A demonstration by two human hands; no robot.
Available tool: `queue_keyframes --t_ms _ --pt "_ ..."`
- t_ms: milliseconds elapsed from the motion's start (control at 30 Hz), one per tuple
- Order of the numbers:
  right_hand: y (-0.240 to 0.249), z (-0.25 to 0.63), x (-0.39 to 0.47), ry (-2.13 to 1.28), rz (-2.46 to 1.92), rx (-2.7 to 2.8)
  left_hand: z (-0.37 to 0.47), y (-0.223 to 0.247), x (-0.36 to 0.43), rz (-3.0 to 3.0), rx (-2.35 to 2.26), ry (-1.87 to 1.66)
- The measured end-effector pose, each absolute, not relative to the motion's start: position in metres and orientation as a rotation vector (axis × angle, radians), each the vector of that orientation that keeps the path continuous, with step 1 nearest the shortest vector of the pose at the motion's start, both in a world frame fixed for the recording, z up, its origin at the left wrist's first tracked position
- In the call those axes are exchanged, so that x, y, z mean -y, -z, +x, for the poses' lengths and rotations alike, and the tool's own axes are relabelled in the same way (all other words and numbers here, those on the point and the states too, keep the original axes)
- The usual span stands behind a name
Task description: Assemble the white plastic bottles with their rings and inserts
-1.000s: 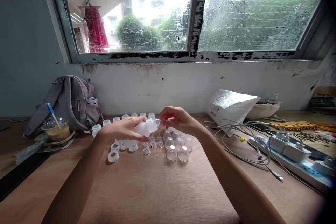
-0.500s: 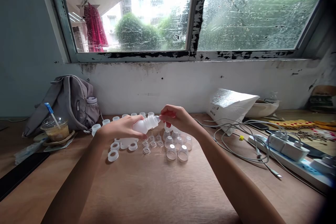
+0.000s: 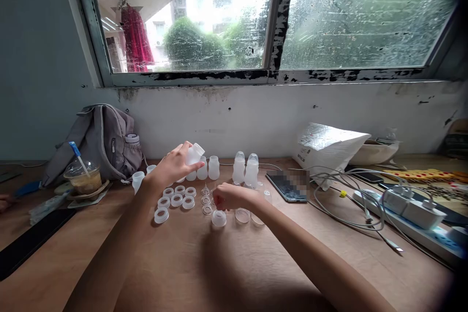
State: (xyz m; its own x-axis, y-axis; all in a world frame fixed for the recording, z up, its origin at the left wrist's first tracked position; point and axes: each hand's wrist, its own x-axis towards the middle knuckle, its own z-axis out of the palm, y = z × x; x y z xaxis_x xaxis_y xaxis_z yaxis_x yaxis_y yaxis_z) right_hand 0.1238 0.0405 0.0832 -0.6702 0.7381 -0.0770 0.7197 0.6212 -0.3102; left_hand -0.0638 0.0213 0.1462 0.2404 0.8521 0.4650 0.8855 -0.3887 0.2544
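My left hand, fingers closed, grips a small translucent baby bottle by its body, its open neck tilted up to the right. Lower and to the right, my right hand is curled with the knuckles up; its fingertips are hidden, and what they hold cannot be made out. Just below it is a white collar ring with a clear, raised middle. Several white collar rings lie left of it. Clear teats stand between those and my right hand. Clear domed caps sit beneath my right forearm, partly hidden.
Open bottles stand in a row behind my left hand. Two capped bottles stand farther right, beside a phone. Cables and a power strip lie right. An iced drink and backpack are left.
My left hand has moved left and up, and the bottle is tipped more upright. My right hand has left the bottle's mouth and come down near the table. The collar ring now shows below it.
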Motion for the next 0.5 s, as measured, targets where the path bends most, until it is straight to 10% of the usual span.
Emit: queue_keyframes --t_ms 500 --pt "-0.111 0.127 -0.036 -0.445 -0.912 2.050 -0.047 -0.137 -0.017 -2.735 1.589 0.671"
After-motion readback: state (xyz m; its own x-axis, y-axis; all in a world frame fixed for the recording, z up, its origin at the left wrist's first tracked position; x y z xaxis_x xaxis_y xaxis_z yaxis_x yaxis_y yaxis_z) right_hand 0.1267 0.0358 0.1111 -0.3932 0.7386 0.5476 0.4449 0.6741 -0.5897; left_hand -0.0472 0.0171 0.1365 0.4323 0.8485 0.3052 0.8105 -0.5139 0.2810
